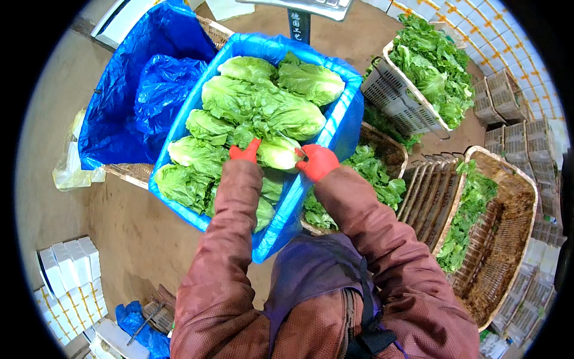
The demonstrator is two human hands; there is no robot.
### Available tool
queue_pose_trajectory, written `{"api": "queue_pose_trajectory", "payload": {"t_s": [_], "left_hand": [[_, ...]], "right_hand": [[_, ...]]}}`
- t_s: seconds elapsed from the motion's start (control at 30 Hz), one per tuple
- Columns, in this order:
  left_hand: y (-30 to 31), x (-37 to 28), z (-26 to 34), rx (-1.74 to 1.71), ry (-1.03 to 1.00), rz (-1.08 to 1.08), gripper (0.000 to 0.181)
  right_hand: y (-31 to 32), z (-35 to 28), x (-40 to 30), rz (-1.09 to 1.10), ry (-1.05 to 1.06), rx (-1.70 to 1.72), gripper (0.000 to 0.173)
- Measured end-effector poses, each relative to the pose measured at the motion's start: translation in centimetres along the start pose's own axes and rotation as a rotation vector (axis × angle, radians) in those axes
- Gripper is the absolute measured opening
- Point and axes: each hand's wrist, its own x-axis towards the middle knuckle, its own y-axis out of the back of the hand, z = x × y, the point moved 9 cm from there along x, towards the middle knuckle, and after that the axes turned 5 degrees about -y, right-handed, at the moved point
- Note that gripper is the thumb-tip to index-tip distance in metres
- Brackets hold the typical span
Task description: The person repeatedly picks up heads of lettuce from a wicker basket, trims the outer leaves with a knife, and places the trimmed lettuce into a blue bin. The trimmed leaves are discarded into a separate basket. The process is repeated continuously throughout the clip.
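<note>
Both my hands wear orange-red gloves over a blue-lined crate (343, 114) filled with rows of green lettuce heads (233, 96). My left hand (245, 151) is at the leafy end of one lettuce head (280, 152), thumb and fingers around its leaves; the fingertips are hidden among them. At the pale stem end of the same head, my right hand (318, 162) grips a small knife (303, 154), of which a dark part and a thin blade edge show. That head lies near the crate's right wall, stem towards my right hand.
Left stands another crate lined with blue plastic film (116, 107). A scale (314, 6) stands beyond. To the right are a crate heaped with lettuce leaves (430, 76), a crate of loose leaves (376, 179) and stacked brown-stained crates (502, 233). White foam boxes (71, 278) are stacked lower left.
</note>
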Motion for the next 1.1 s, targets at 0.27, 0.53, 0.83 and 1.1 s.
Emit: {"api": "queue_pose_trajectory", "payload": {"t_s": [0.27,0.53,0.83,1.1], "left_hand": [[0.0,-7.8,1.6,-0.238,-0.118,0.050,0.107],[-1.4,-2.4,-3.1,-0.100,-0.137,-0.037,0.091],[1.7,-8.6,8.7,0.867,-0.500,0.163,0.093],[-1.3,-0.6,-0.8,0.568,-0.199,-0.278,0.075]], "right_hand": [[-0.6,3.9,-0.6,0.021,-0.131,0.901,0.023],[5.9,18.9,-16.1,0.056,-0.241,0.467,0.060],[29.5,51.4,-47.5,1.179,-0.966,0.725,0.057],[21.0,73.3,-60.1,1.041,-1.279,1.081,0.047]]}}
